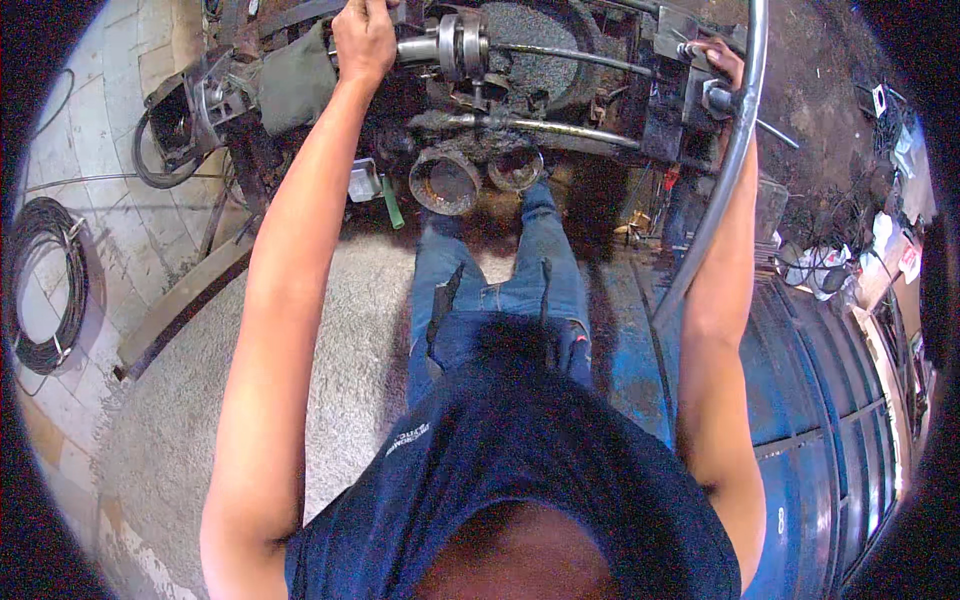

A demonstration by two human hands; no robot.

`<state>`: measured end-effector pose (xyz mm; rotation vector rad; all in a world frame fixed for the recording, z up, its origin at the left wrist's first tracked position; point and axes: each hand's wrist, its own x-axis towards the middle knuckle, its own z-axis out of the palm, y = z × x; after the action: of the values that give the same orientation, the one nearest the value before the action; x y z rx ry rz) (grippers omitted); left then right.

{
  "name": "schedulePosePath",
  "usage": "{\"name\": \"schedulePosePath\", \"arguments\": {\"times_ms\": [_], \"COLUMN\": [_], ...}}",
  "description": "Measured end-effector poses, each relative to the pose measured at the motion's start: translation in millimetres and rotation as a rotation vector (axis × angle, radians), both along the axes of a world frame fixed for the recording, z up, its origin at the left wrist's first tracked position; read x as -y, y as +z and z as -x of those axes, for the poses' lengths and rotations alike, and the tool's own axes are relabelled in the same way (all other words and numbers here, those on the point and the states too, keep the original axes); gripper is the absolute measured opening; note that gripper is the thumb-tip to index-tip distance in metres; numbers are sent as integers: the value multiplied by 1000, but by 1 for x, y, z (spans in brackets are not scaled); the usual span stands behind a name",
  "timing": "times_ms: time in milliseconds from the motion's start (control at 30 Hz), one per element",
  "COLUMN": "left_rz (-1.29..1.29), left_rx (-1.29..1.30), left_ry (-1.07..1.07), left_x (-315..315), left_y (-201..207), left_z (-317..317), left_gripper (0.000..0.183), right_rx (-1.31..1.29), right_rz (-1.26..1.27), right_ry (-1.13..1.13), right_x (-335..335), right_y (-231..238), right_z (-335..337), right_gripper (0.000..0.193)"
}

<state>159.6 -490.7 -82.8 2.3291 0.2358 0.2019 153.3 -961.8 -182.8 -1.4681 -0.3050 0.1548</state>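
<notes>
My left hand (364,42) is raised to the top edge of the view, beside the metal shaft of a greasy machine (660,130). Its fingers are curled closed, and whatever they hold is hidden. A thick round metal collar (462,48) sits on the shaft just right of it. On the machine's right end, my right hand (722,62) has its fingers bent at a dark metal block (677,35), near a small bright stud. A curved grey pipe (742,130) crosses in front of my right forearm and partly covers that hand.
Dark granular material (525,45) lies behind the machine's rods. Two round metal openings, including a rusty ring (445,182), are above my legs. A coil of black cable (45,285) rests on the left floor. Blue metal panels (800,400) stand at right; cables and litter (825,262) lie beyond.
</notes>
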Motion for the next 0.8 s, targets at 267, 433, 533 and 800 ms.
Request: {"name": "schedulePosePath", "arguments": {"times_ms": [267,433,533,800], "left_rz": [22,20,-88,24], "left_rx": [-19,-26,122,0], "left_ry": [-1,0,41,-5], "left_x": [1,0,1,0], "left_y": [4,-1,-4,0], "left_z": [0,-1,-3,0], "left_gripper": [50,51,51,52], "right_rx": [29,-113,-262,-236], "right_rz": [-4,2,92,211], "right_ry": [46,-32,-79,-78], "right_x": [-1,-12,-20,-30], "right_y": [1,13,28,46], "right_z": [-3,-3,2,2], "right_gripper": [22,30,35,40]}}
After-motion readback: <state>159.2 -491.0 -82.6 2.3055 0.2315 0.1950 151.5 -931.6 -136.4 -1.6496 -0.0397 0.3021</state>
